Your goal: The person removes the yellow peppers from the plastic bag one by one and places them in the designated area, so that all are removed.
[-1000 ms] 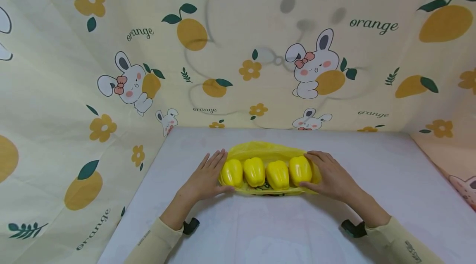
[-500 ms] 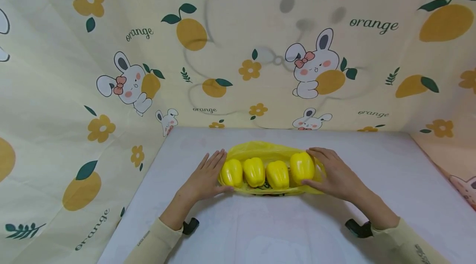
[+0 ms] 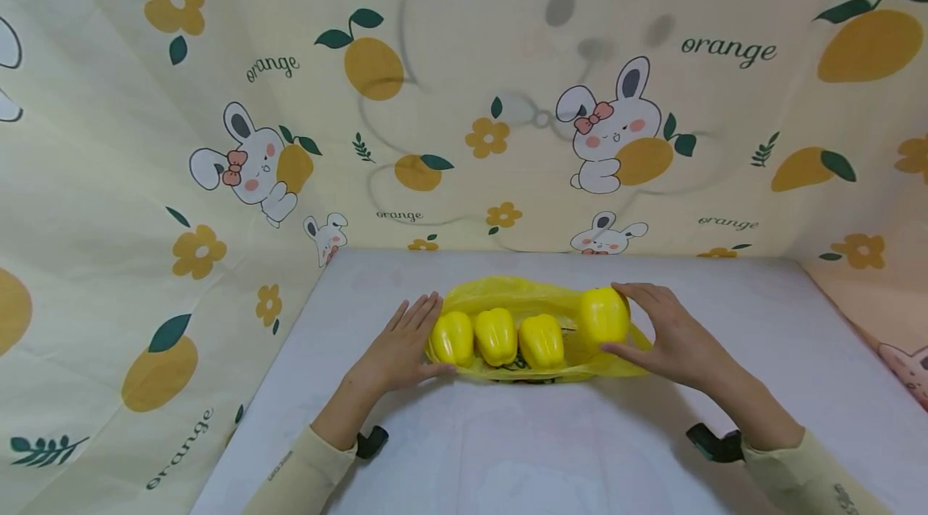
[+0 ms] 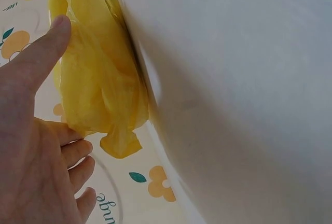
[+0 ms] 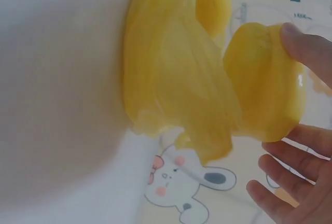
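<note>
My right hand (image 3: 670,334) holds a glossy yellow bell pepper (image 3: 605,316) between thumb and fingers, raised above the right end of a yellow plastic bag (image 3: 511,286). In the right wrist view, that bell pepper (image 5: 264,86) stands clear of the table, beside the crumpled bag end (image 5: 176,73). Three more yellow bell peppers (image 3: 496,336) sit in a row on the opened bag. At its left end my left hand (image 3: 399,346) rests with fingers fairly straight, its thumb touching the bag. The left wrist view shows this thumb (image 4: 54,37) against the bag film (image 4: 98,73).
A white table (image 3: 500,442) lies under the bag. Behind and beside it hangs a cream cloth (image 3: 464,104) printed with rabbits, oranges and flowers. Black wrist straps (image 3: 372,442) sit at both cuffs.
The right hand has lifted the rightmost bell pepper from the row and moved it up and right; the bag's right edge shifted rightward. The left hand has stayed still.
</note>
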{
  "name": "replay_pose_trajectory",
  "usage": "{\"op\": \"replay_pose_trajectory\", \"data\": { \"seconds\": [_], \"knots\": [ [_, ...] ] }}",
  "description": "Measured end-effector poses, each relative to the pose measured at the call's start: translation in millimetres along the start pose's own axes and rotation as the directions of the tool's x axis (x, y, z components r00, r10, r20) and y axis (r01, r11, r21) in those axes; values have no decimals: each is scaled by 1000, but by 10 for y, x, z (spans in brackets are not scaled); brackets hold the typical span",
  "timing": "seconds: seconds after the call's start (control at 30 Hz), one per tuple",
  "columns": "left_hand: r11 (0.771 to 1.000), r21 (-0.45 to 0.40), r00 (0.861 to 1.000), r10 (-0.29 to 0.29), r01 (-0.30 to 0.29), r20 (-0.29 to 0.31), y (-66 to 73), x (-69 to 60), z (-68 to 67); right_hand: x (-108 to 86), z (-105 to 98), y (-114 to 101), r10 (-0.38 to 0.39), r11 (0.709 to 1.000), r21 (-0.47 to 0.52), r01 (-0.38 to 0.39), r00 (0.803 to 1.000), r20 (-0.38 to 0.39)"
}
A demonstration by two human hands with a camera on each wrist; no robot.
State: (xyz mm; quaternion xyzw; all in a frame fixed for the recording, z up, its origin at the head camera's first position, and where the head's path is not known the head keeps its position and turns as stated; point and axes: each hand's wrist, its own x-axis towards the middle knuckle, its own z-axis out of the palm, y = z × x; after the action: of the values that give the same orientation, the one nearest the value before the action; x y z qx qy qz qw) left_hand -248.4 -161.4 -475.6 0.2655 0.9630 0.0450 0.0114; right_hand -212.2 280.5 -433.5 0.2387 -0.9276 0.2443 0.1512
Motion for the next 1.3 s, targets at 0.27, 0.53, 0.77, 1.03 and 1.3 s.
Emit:
{"op": "replay_pose_trajectory", "data": {
  "seconds": [0.27, 0.53, 0.77, 1.03, 1.3],
  "knots": [
    [1000, 3, 1000, 1, -1, 2, 1, -2, -6, -38, -109, 34, 38, 999, 4, -38, 999, 3],
    [1000, 1, 1000, 0, 0, 7, 12, -7, -22, -103, -214, 104, 73, 997, 6, -72, 997, -14],
    [1000, 0, 1000, -10, 10, 9, 27, -11, -36, -160, -277, 173, 84, 996, 3, -84, 996, -36],
    [1000, 2, 1000, -1, 1, 1, 24, -14, -24, -220, -332, 283, 77, 997, -10, -78, 995, -69],
    [1000, 8, 1000, 5, -5, -7, 10, -8, -21, -268, -364, 384, 90, 994, -46, -94, 993, -82]
  ]
}}
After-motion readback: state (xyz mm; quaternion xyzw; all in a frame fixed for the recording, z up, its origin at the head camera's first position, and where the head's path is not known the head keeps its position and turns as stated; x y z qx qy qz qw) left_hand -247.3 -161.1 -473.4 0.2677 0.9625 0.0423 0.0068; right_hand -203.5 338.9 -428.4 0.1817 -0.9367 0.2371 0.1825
